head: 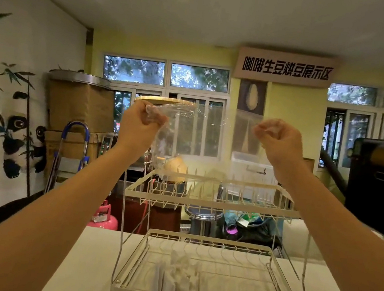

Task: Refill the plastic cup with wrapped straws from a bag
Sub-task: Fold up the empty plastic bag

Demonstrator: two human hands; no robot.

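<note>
We are holding a clear plastic bag (201, 141) up at arm's length, above the upper tier of a white wire dish rack (213, 198). The bag is hanging as a transparent sheet between both hands, and its lower edge is reaching down to the upper tier. We cannot tell whether anything is inside it.

The left hand (139, 122) is gripping the bag's upper left corner, with the fingers curled tightly around bunched film. The right hand (278, 141) is pinching the upper right corner, with the fingers likewise curled on the film. The two hands are positioned well apart, keeping the top edge of the bag stretched.

The rack is standing on a white desk (93, 267), at the middle of the far edge. On its lower tier, toward the near left corner, we are seeing a cluster of white wrapped straws (177, 285) standing upright; the cup holding them is too faint to make out.

Beyond the desk's far edge, a pink gas cylinder (104, 219) is standing on the floor, and a panda mural (20, 139) is covering the left wall.
</note>
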